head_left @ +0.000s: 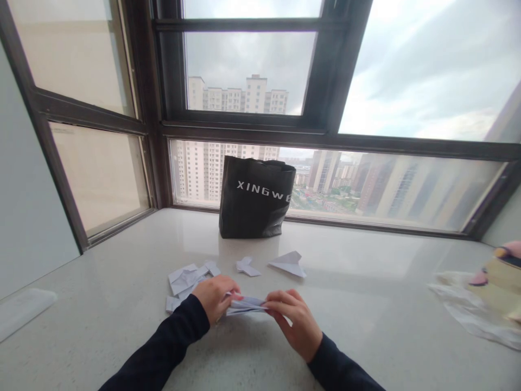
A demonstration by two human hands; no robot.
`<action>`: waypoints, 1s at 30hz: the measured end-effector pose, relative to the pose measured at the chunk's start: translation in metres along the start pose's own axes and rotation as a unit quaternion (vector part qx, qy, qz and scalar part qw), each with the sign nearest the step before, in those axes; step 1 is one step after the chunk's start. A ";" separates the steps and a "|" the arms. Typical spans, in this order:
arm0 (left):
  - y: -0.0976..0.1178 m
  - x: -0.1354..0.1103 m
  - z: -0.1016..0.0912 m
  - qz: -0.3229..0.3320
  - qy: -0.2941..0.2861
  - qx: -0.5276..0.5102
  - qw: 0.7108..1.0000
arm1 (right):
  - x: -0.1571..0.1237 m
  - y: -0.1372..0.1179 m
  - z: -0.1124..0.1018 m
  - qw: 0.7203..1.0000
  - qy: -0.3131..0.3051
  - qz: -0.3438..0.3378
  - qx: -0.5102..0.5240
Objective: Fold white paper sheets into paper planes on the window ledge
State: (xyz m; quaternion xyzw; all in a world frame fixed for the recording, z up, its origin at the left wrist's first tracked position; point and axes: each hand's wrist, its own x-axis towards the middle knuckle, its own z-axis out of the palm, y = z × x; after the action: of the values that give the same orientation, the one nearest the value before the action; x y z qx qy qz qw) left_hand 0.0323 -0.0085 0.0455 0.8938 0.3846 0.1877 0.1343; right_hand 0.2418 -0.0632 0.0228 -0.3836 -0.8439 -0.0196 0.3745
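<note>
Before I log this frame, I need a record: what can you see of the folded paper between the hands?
The folded paper looks white and thin, with several layers and edges showing, slightly parted. It stretches roughly level from side to side, pinched at one end by the left hand and at the other by the right hand. It is nearer the camera than the black bag; whether it touches the counter is unclear.

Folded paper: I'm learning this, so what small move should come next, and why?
The folded paper might best be pinched flat next: its layers look slightly apart, and the left hand and right hand hold its opposite ends.
</note>
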 end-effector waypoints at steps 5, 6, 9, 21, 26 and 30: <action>-0.011 0.003 -0.001 -0.028 0.020 -0.038 0.999 | -0.003 0.018 -0.007 0.999 -0.001 0.047 0.009; -0.011 0.003 0.001 -0.023 0.018 -0.050 0.998 | -0.003 0.018 -0.008 0.999 0.001 0.044 -0.009; -0.006 0.001 0.006 -0.001 0.014 -0.079 0.997 | -0.002 0.015 -0.011 0.996 0.003 0.018 -0.083; 0.010 -0.005 0.012 0.111 0.054 0.027 0.992 | -0.001 0.005 -0.002 0.998 -0.059 0.019 -0.033; 0.022 0.000 0.033 0.124 0.035 0.233 0.964 | -0.001 -0.004 0.003 0.997 -0.062 0.010 -0.037; 0.023 0.002 0.044 0.108 0.011 0.268 0.957 | -0.003 -0.005 0.006 0.998 -0.043 0.046 -0.013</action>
State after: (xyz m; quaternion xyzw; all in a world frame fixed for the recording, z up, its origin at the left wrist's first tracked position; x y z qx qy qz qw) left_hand 0.0677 -0.0266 0.0160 0.9309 0.3239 0.1005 -0.1355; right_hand 0.2361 -0.0670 0.0179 -0.4277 -0.8404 0.0035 0.3330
